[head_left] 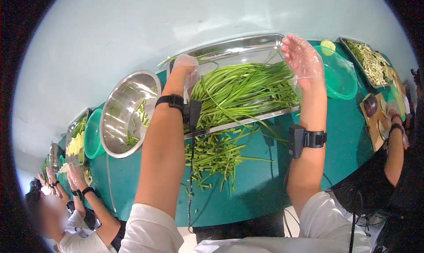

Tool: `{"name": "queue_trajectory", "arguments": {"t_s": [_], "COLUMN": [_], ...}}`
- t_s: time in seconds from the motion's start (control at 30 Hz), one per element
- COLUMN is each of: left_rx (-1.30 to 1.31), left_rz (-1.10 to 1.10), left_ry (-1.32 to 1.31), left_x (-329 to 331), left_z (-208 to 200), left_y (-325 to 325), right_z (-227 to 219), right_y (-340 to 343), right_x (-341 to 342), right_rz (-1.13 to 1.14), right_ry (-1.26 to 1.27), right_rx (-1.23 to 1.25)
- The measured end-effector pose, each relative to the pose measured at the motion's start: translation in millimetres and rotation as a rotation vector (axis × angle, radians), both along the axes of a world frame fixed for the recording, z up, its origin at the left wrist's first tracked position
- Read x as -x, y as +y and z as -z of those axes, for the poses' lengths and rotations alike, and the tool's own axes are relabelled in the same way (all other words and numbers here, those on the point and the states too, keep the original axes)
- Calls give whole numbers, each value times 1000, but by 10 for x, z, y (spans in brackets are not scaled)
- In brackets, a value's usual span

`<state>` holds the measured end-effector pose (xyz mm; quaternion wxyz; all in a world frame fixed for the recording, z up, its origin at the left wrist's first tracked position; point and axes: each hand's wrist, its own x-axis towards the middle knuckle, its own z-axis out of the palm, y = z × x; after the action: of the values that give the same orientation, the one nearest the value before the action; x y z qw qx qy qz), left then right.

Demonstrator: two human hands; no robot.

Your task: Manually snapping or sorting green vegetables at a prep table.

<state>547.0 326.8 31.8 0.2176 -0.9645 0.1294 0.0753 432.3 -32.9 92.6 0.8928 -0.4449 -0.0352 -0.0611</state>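
Observation:
Long green vegetable stalks point(247, 87), thin like garlic chives, fill a rectangular metal tray point(238, 45). At the tray's left end is my left hand point(187, 67) in a clear plastic glove. Its fingers are hidden, and a few stalks stick out on both sides of it. Over the right end I hold up my right hand point(304, 61), also in a clear glove, with palm turned inward, fingers apart and nothing in it. Short cut green pieces point(216, 153) lie heaped on the green table point(265, 191) in front of the tray.
Left of the tray a large steel bowl point(115, 109) holds some cut pieces, with a green plastic basin point(92, 136) beside it. Another green basin point(340, 72) stands right. Co-workers' hands point(78, 177) work at both sides; an eggplant point(370, 104) lies on a cutting board point(375, 125).

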Motion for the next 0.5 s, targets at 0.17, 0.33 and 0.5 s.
{"name": "queue_trajectory", "arguments": {"t_s": [0.17, 0.33, 0.5], "left_rx": [1149, 626, 120], "left_rz": [26, 180, 337], "left_ry": [-24, -5, 0], "left_x": [-214, 305, 471], "left_z": [326, -424, -569], "left_y": [449, -803, -1051], "right_z": [-125, -38, -20], "right_y": [339, 89, 100], "right_x": [102, 70, 83], "right_rz": [-52, -24, -12], "right_ry": [15, 14, 34], "right_rx": [-13, 35, 43]}}
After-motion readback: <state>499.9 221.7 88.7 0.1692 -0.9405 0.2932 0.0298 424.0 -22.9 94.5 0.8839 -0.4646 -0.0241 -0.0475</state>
